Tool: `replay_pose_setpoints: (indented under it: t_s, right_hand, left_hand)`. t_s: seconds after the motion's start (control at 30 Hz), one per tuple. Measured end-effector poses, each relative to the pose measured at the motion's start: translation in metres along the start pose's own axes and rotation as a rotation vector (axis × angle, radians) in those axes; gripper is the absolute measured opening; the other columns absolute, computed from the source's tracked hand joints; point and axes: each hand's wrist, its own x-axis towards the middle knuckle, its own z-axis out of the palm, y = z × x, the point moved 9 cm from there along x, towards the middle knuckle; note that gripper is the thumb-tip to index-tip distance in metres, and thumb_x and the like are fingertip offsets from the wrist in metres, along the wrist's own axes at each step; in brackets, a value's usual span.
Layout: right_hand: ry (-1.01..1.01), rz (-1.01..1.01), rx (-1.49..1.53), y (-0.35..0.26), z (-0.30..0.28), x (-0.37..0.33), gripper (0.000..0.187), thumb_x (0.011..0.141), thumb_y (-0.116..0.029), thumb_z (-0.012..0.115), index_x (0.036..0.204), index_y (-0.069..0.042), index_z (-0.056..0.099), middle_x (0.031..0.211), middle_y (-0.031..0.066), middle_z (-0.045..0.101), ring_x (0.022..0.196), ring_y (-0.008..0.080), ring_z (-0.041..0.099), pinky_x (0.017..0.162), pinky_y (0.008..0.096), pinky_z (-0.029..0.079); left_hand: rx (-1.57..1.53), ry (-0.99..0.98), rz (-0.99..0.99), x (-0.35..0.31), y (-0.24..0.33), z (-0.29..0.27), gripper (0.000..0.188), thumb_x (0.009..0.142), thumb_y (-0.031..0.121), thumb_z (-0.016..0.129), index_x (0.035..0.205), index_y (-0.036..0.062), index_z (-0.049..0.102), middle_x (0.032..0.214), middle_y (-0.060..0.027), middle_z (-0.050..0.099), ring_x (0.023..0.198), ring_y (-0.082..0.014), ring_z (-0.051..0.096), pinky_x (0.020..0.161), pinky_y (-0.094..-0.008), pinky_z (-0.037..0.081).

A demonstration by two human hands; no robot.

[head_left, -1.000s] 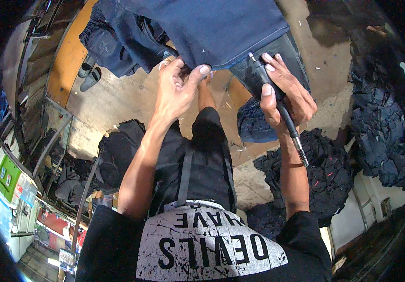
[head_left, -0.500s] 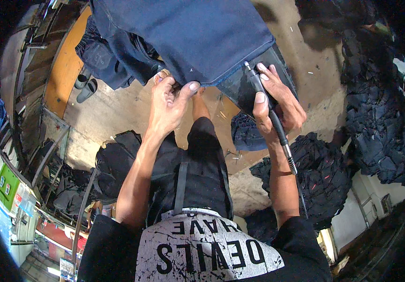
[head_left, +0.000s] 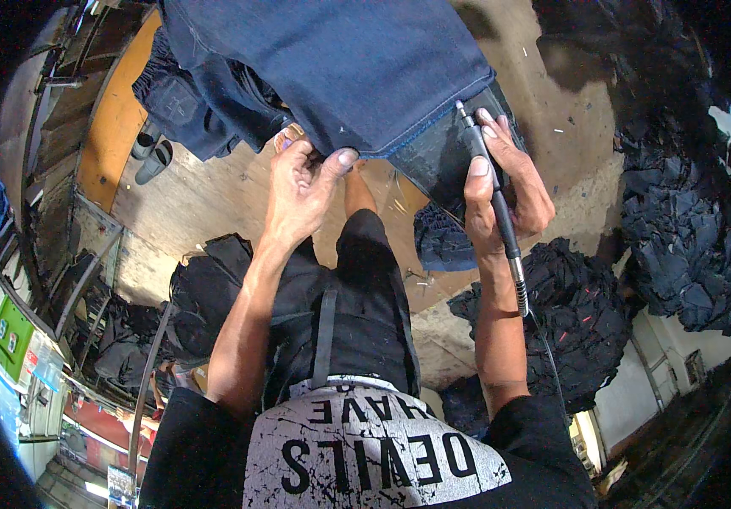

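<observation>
A dark blue denim garment (head_left: pixel 340 68) fills the upper middle, its stitched hem edge running diagonally over a dark flat board (head_left: pixel 450 144). My left hand (head_left: pixel 304 174) pinches the near edge of the denim between thumb and curled fingers. In my right hand (head_left: pixel 510 174) is a slim, pen-shaped rotary grinder (head_left: pixel 488 170), held like a pencil with a cord trailing from its back end. Its pale tip is at the hem's right end, touching or very close to it; I cannot tell which.
Folded blue denim (head_left: pixel 183 110) hangs at the left of the garment. Dark cloth heaps lie at the right (head_left: pixel 577 314), far right (head_left: pixel 679 220) and left (head_left: pixel 213 276). Grey slippers (head_left: pixel 153 161) rest on the floor. A metal rail (head_left: pixel 149 365) stands at lower left.
My right hand and the rotary grinder have moved slightly right and up along the hem. My left hand stays at the denim edge, nearly unmoved.
</observation>
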Motion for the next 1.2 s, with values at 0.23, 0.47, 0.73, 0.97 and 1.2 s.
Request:
replay_pose_setpoints:
  t_s: [0.23,0.47,0.73,0.97,1.2]
  right_hand:
    - [-0.026,0.058,-0.043,0.002,-0.001,-0.001,0.024,0.091,-0.005,0.067,0.109,0.010,0.075,0.111,0.0257,0.078,0.117,0.0386,0.074,0.111,0.0536,0.052]
    - [-0.048,-0.032,0.048,-0.004,0.003,0.000,0.023,0.084,-0.003,0.068,0.103,0.009,0.076,0.100,0.0222,0.079,0.108,0.0389,0.078,0.108,0.0567,0.055]
    - [-0.204,-0.090,0.093,-0.015,0.014,-0.002,0.025,0.087,-0.004,0.065,0.106,0.009,0.075,0.105,0.0261,0.078,0.110,0.0401,0.077,0.109,0.0575,0.054]
    - [-0.260,-0.125,0.176,-0.023,0.020,-0.001,0.022,0.082,-0.003,0.069,0.100,0.007,0.078,0.095,0.0205,0.079,0.104,0.0389,0.079,0.105,0.0558,0.058]
    - [-0.388,-0.218,0.297,-0.032,0.022,-0.008,0.025,0.087,-0.010,0.070,0.105,0.005,0.077,0.104,0.0193,0.078,0.110,0.0373,0.078,0.106,0.0535,0.058]
  left_hand:
    - [-0.010,-0.005,0.000,-0.001,0.008,0.004,0.024,0.101,0.014,0.077,0.110,-0.0072,0.069,0.106,-0.0111,0.076,0.093,-0.0127,0.068,0.084,-0.0284,0.054]
    - [0.036,-0.008,-0.028,-0.001,0.006,0.005,0.021,0.101,0.011,0.076,0.109,-0.0069,0.069,0.103,-0.0113,0.077,0.091,-0.0127,0.069,0.083,-0.0283,0.054]
    - [0.111,-0.054,-0.046,0.001,0.000,0.002,0.034,0.103,0.015,0.074,0.129,-0.0055,0.065,0.121,-0.0105,0.071,0.108,-0.0165,0.068,0.093,-0.0335,0.059]
    - [0.024,-0.011,0.022,-0.001,0.005,0.002,0.024,0.101,0.016,0.076,0.110,-0.0052,0.069,0.103,-0.0090,0.075,0.093,-0.0140,0.070,0.083,-0.0308,0.058]
    - [0.158,-0.102,-0.052,-0.001,-0.004,-0.001,0.034,0.103,0.017,0.074,0.131,-0.0011,0.064,0.118,-0.0064,0.069,0.108,-0.0148,0.067,0.091,-0.0322,0.058]
